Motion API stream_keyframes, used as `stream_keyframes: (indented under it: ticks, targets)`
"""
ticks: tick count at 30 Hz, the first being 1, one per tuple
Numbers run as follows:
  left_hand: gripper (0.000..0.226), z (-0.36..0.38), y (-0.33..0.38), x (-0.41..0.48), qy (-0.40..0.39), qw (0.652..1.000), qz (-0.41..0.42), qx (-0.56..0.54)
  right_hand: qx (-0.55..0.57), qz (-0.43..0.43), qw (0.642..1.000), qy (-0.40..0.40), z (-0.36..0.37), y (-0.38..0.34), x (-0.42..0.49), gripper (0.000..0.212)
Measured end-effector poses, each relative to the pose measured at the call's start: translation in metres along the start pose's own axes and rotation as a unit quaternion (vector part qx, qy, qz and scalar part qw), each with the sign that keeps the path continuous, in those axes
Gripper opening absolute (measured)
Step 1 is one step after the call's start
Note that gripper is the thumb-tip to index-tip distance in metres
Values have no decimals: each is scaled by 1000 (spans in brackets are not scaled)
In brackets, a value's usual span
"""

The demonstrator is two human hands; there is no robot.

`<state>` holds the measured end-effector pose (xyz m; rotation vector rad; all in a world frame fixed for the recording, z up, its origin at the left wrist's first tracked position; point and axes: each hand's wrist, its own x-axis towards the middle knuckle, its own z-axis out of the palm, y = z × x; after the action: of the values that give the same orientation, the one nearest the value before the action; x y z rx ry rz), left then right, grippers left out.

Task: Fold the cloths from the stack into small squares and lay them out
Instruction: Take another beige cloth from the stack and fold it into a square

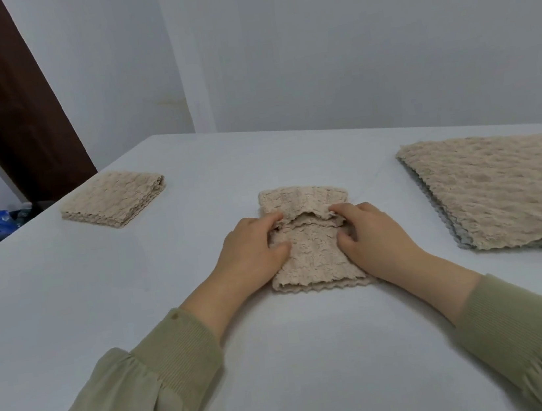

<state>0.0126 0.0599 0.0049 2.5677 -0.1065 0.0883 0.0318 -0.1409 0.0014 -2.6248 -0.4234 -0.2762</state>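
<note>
A beige textured cloth [311, 258] lies as a narrow strip in the middle of the white table [102, 296]. Its far end is folded back toward me, so a doubled edge runs across its middle. My left hand [254, 249] pinches that folded edge on the left side, thumb on top of the near part. My right hand [373, 233] pinches the same edge on the right side. A stack of flat, unfolded beige cloths [501, 188] sits at the right. One cloth folded into a small square [114, 202] lies at the far left.
A white wall stands right behind the table's far edge. A dark brown door frame [8, 102] rises at the left, with blue plastic items [2, 220] on the floor beside it. The table's left edge runs diagonally past the folded square.
</note>
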Motion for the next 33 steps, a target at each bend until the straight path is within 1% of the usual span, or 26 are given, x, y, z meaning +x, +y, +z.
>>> stream_keyframes:
  ticks: [5,7,8,11,13,16,18,20,22,24,25,29,33]
  targets:
    - [52,0,-6,30,33,998,-12,-47,37,27,999,-15,6,10,39,44]
    - [49,-1,-3,32,55,996,-14,-61,56,30,998,-6,6,11,44,43]
    - [45,-2,-1,29,68,993,-15,-92,73,32,997,8,5,11,43,41]
    - [24,-9,-1,17,105,969,-12,-223,181,43,979,82,-3,9,31,29]
    - [15,-14,0,9,108,950,-8,-293,241,40,961,130,-10,7,21,20]
    - [15,-18,7,0,94,917,-44,-386,294,64,937,179,-16,5,11,17]
    - [17,-18,10,-5,65,900,-78,-424,318,90,925,187,-16,3,5,17]
    - [16,-18,11,-9,36,900,-100,-422,329,108,923,168,-14,2,-1,14]
    - [13,-19,11,-12,15,908,-111,-403,322,113,929,141,-12,2,-7,12]
    - [6,-21,11,-13,6,913,-123,-388,306,106,939,119,-12,3,-12,14]
    - [6,-22,11,-12,9,917,-127,-379,294,100,944,110,-12,3,-14,14]
    - [22,-20,12,-10,51,926,-133,-351,273,89,954,86,-11,4,-16,13]
    - [35,-18,11,-10,56,931,-124,-340,268,85,956,90,-11,4,-15,16]
